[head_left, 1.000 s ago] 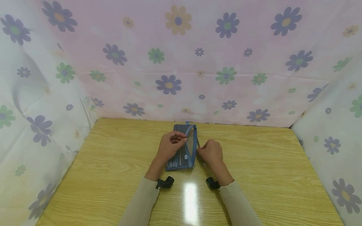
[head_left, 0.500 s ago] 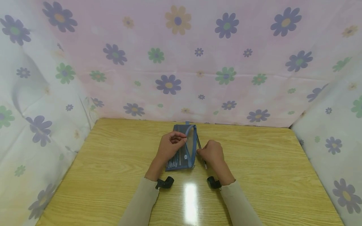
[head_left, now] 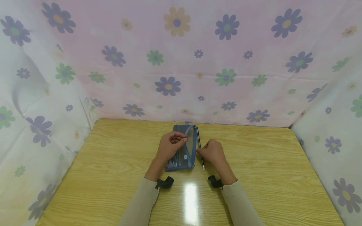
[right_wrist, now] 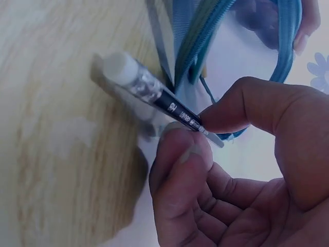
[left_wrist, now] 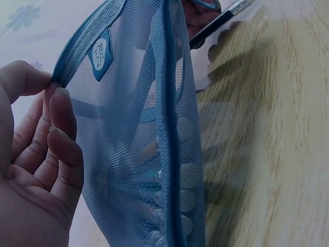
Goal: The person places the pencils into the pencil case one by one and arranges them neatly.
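Note:
A blue mesh pencil case lies on the table with its zipped mouth gaping toward the right. My left hand pinches one edge of that mouth between thumb and finger, which the left wrist view shows lifted. A dark pencil with a white eraser and "HB" on its barrel is pinched by my right hand. It stands just right of the case, lying nearly along the opening. Several rounded ends of pencils or pens show through the mesh.
The wooden table ends at a flowered cloth close behind the case. More flowered cloth hangs at both sides. A black wrist camera mount sits at the left wrist, another at the right.
The pencil has turned a little beside the case, its eraser end coming nearer and then shifting left. My right hand has barely moved. The left hand keeps its pinch on the case edge.

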{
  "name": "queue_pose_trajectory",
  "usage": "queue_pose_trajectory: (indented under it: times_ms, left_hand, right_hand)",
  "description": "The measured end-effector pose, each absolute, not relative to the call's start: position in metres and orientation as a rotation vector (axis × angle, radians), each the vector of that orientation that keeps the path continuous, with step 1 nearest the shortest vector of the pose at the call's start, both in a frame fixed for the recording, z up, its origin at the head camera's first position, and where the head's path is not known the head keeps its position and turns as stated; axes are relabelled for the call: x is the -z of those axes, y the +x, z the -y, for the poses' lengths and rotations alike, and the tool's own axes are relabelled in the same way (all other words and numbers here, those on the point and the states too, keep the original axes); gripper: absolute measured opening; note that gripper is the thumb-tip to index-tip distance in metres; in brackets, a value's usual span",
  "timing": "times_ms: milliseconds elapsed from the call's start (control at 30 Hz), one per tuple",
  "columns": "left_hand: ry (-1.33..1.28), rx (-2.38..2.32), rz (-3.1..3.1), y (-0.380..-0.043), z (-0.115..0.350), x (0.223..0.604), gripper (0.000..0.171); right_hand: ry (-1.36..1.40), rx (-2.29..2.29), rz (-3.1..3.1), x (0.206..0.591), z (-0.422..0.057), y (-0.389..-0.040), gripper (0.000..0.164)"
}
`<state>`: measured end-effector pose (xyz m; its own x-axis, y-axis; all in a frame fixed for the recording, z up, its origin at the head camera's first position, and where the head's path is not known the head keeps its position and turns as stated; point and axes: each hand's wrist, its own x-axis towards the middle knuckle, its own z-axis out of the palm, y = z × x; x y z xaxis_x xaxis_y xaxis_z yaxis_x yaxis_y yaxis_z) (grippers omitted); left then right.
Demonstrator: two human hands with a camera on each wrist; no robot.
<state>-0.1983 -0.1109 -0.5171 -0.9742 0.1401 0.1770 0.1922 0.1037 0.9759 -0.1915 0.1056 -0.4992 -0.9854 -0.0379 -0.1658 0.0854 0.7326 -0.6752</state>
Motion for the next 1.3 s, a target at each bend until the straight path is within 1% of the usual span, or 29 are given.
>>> queue_pose_trajectory:
  times_ms: [200,267,767,1033,1200,1300]
  left_hand:
    - [-0.352,2.051,2.296,-0.199,0.111,0.517,0.016]
    - [-0.351,2.05,2.299,-0.199,0.111,0.517,0.016]
    - [-0.378,2.044,2.299,-0.2,0.112,0.517,0.017]
    - [-0.382,2.05,2.308,-0.2,0.113,0.517,0.014]
    - [-0.368,2.048,2.318,-0.2,0.113,0.516,0.014]
    - [-0.361,2.047,2.325,-0.2,0.113,0.516,0.017]
  right_hand:
    - [0.003,1.127,-2.748,0.494,-0.106,-0.191,0.042]
    - [0.0,1.13,-2.741,0.492,-0.106,-0.19,0.042]
    - [-0.051,1.179,-2.694,0.481,-0.103,-0.185,0.028]
    - [-0.026,1.287,-2.596,0.486,-0.103,-0.189,0.022]
    - [0.016,1.405,-2.512,0.49,-0.102,-0.192,0.017]
    - [0.058,1.465,-2.467,0.492,-0.101,-0.193,0.017]
